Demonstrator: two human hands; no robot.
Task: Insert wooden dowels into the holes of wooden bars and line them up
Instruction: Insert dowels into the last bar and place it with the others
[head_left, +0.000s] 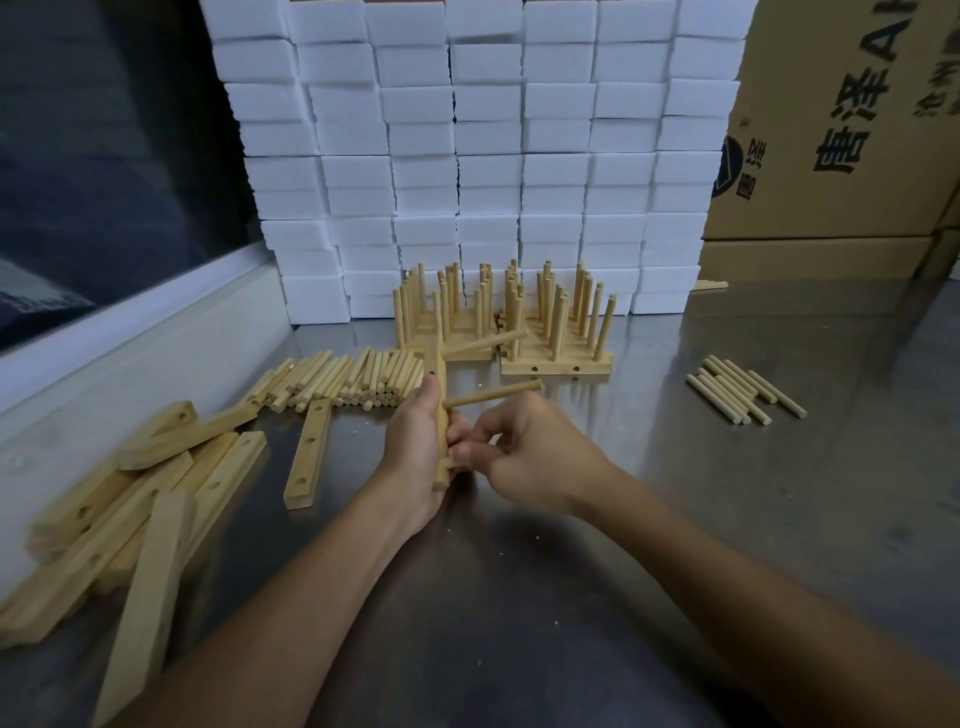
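My left hand (415, 447) grips a wooden bar (435, 364) held on end above the steel table. Two dowels stick out of the bar to the right: an upper dowel (488, 340) and a middle dowel (493, 394). My right hand (524, 457) pinches a third dowel against the bar's lower part; my fingers hide most of that dowel. Behind stand finished bars with upright dowels (550, 322), lined up in rows. A heap of loose dowels (343, 382) lies to the left.
A pile of drilled bars (135, 499) lies at the left, with a single bar (309, 452) beside it. A small group of dowels (743, 389) lies at the right. White foam blocks (467, 156) are stacked behind; a cardboard box (841, 119) stands at the back right.
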